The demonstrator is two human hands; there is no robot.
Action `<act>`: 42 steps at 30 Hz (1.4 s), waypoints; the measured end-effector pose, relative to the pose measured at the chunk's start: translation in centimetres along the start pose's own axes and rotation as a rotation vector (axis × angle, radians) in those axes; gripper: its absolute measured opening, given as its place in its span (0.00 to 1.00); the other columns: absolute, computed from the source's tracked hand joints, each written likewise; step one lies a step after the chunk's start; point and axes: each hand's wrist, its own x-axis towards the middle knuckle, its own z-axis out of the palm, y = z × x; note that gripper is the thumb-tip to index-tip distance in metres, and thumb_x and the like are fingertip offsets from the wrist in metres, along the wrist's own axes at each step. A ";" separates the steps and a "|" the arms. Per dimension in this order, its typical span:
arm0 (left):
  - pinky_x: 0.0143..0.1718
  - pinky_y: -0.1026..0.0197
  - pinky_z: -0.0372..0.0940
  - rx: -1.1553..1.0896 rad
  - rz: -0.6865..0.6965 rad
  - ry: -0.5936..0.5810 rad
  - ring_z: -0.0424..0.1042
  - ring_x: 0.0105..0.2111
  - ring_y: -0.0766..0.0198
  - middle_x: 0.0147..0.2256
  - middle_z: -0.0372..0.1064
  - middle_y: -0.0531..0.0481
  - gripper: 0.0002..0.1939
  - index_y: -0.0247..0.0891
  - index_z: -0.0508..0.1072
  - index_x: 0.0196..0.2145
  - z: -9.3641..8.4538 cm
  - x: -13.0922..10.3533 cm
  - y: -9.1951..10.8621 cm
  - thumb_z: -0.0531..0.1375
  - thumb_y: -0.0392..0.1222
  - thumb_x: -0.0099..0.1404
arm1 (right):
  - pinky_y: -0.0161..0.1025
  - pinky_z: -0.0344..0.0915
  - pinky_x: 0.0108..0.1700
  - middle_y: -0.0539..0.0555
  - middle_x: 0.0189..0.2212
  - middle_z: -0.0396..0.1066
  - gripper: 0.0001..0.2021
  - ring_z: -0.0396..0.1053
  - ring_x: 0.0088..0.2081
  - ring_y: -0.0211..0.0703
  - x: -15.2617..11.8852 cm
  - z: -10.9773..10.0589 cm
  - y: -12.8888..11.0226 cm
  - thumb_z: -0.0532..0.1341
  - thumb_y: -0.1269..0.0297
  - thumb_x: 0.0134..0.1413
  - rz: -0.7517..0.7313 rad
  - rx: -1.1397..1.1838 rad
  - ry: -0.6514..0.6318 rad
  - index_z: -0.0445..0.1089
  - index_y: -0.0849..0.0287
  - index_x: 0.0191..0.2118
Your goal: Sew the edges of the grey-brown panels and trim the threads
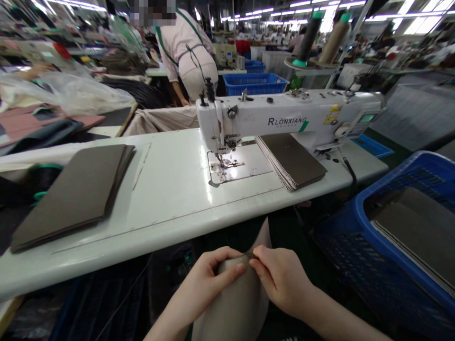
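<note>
Below the table's front edge, both my hands grip one grey-brown fabric panel point(232, 308). My left hand point(216, 277) pinches its upper edge between thumb and fingers. Close beside it, my right hand point(280, 277) pinches the same edge, and a pointed corner of the panel sticks up behind the fingers. The panel bends and hangs down toward me. Beyond my hands stands a white sewing machine point(256, 113), with a lit needle plate point(241, 163) under its needle.
A stack of dark brown panels point(295, 161) lies right of the needle, another stack point(74, 189) at the table's left. At right stands a blue basket point(369, 199) holding more panels. Thread cones point(307, 38) rise behind the machine. A person point(194, 52) stands beyond, near a blue crate point(254, 84).
</note>
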 end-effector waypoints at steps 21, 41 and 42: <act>0.42 0.60 0.63 -0.227 -0.096 0.030 0.73 0.41 0.55 0.40 0.78 0.47 0.16 0.40 0.80 0.44 -0.2 -0.3 -0.7 0.64 0.50 0.62 | 0.38 0.53 0.32 0.50 0.30 0.69 0.06 0.68 0.30 0.42 -0.3 0.4 -0.4 0.51 0.61 0.67 0.023 0.002 0.052 0.61 0.56 0.41; 0.37 0.62 0.60 -0.116 0.000 0.068 0.67 0.34 0.60 0.31 0.71 0.50 0.19 0.35 0.78 0.29 0.0 -1.0 0.2 0.62 0.55 0.61 | 0.38 0.53 0.28 0.50 0.26 0.69 0.05 0.69 0.25 0.43 0.1 0.5 -1.8 0.49 0.67 0.65 -0.061 -0.138 0.152 0.60 0.56 0.38; 0.37 0.63 0.60 -0.118 -0.006 0.052 0.67 0.35 0.59 0.32 0.72 0.49 0.18 0.35 0.78 0.29 -0.1 -1.0 0.2 0.62 0.55 0.62 | 0.38 0.53 0.28 0.50 0.26 0.69 0.05 0.69 0.25 0.43 0.0 0.6 -1.9 0.49 0.67 0.65 -0.057 -0.147 0.176 0.60 0.56 0.38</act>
